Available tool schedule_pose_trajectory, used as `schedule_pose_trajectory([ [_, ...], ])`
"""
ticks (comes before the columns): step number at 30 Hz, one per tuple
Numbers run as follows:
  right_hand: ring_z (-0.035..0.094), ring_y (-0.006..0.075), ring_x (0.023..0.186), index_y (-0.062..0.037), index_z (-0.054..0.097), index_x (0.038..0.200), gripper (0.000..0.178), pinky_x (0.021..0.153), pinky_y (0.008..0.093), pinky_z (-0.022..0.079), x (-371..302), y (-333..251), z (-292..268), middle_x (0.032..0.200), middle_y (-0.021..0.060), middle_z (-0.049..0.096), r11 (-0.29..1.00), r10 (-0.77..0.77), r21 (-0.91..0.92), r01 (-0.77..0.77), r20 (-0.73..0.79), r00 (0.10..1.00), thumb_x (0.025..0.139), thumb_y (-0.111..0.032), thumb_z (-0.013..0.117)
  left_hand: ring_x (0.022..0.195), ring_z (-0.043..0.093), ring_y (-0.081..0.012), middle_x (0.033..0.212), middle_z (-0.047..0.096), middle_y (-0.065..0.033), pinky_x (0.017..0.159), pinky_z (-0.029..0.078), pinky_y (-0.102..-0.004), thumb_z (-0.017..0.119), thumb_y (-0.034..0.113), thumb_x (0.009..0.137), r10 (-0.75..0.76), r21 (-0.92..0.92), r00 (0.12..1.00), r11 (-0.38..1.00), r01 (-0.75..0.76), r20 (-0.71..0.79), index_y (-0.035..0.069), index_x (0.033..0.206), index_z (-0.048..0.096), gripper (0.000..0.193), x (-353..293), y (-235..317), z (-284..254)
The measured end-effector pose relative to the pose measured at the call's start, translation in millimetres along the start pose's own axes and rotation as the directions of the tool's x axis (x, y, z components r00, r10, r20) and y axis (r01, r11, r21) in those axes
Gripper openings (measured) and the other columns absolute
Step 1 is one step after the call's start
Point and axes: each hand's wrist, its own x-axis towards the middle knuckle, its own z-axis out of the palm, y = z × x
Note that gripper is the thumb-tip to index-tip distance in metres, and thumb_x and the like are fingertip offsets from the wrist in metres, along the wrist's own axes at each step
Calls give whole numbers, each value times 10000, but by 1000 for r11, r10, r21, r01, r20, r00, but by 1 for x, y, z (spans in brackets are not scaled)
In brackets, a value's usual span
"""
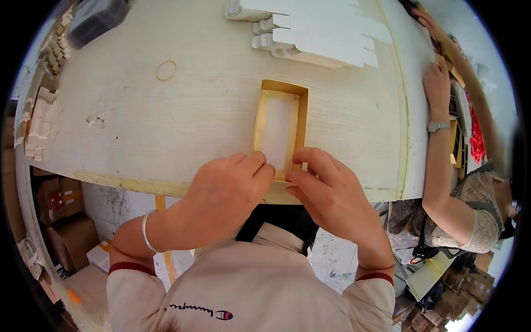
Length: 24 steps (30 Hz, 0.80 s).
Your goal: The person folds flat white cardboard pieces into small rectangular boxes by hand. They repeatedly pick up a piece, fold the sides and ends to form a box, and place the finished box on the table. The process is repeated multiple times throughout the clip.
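An open, shallow gold cardboard box (301,119) with a whitish bottom lies on the table near its front edge, its long side pointing away from me. My left hand (229,180) is closed at the near left corner, its fingers curled over the wall there. At the near right corner, my right hand (326,180) pinches the wall between thumb and fingers. Both hands partly hide the near end of the box, and the left fingertips are mostly out of sight.
Stacked flat white cartons (332,33) lie at the far side. A rubber band (166,70) rests left of the box. Folded card pieces (41,119) line the left edge, near a dark bin (97,21). At right, a co-worker's arm (440,138) reaches over another work surface.
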Motion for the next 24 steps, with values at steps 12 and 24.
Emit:
schedule_pose_trajectory([
  [12,541,309,784,36,553,877,83,685,395,466,7,19,-4,932,121,494,883,15,465,-70,122,992,823,18,614,639,569,-285,752,574,-103,585,472,-354,713,78,777,-76,-132,996,988,81,45,18,824,617,122,11,-12,0],
  [24,561,344,889,-1,596,974,204,754,395,473,18,20,4,905,141,556,946,-82,323,20,178,981,780,27,650,623,555,-303,699,537,-108,548,450,-388,728,94,753,-4,-122,997,993,-5,-75,10,739,609,146,7,-16,1],
])
